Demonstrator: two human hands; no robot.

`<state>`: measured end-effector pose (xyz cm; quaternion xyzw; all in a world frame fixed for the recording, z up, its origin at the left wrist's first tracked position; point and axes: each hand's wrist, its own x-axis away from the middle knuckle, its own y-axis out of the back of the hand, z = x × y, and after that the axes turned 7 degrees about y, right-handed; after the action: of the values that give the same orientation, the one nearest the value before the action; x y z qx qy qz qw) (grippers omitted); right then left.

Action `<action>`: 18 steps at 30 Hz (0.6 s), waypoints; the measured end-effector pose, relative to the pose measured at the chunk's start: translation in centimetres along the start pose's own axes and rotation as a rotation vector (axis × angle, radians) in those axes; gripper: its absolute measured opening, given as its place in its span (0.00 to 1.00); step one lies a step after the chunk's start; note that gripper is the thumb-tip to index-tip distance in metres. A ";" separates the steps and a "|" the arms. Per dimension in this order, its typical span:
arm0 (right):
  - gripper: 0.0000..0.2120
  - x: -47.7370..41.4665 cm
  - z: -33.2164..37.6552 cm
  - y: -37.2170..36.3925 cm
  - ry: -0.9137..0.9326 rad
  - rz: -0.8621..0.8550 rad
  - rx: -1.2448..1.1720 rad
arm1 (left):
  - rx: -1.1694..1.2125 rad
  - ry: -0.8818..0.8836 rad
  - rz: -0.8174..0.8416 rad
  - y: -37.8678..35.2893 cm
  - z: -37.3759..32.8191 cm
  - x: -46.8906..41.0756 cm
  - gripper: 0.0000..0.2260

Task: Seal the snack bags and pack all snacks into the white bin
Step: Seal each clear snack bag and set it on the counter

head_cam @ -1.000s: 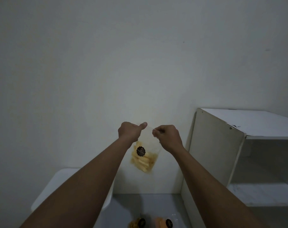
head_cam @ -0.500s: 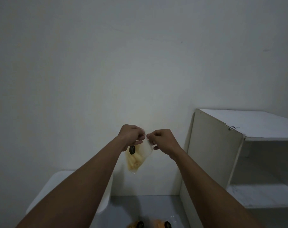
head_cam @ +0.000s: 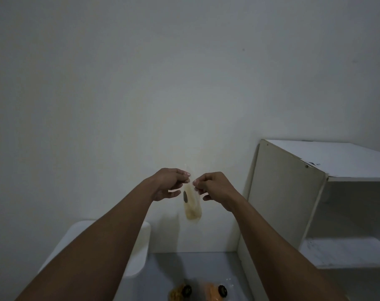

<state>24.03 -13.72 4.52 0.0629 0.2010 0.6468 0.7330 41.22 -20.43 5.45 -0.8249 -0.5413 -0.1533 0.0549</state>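
Though blur smears the snack bag (head_cam: 192,206), the left hand (head_cam: 168,184) and right hand (head_cam: 214,186) pinch its top, bin (head_cam: 141,246) at 7 o'clock

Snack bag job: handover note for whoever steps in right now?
Left hand: pinching the top edge of the clear snack bag, held in the air in front of the wall.
Right hand: pinching the same top edge from the other side.
Bag hangs edge-on and blurred; whether its seal is shut cannot be told.
White bin: lower left, its inside hidden behind the left forearm.
Two more snack bags lie on the grey surface at the bottom edge.
Left: finish sealing, pack all the bags into the bin.
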 end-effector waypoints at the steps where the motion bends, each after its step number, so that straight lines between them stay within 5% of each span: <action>1: 0.06 0.0 -0.1 -0.2 0.015 -0.021 0.052 | -0.004 -0.006 -0.009 -0.1 0.1 -0.1 0.06; 6: 0.24 1.2 -1.0 -1.9 0.080 -0.060 0.268 | 0.055 -0.061 -0.091 -0.7 -0.2 -0.7 0.06; 10: 0.04 1.5 -3.1 -3.1 0.105 -0.166 0.343 | 0.068 -0.118 -0.138 -0.8 0.3 -1.1 0.06; 15: 0.11 2.1 -5.1 -3.5 0.037 -0.296 0.236 | -0.050 -0.163 -0.368 -0.7 4.8 -2.7 0.16; 18: 0.10 2.1 -6.5 -3.5 0.010 -0.269 0.161 | -0.123 -0.059 -0.315 -0.7 8.0 -3.6 0.21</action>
<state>25.00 -13.29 -3.12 0.0907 0.2622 0.5251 0.8046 40.81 -21.19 -3.32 -0.7358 -0.6549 -0.1686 -0.0366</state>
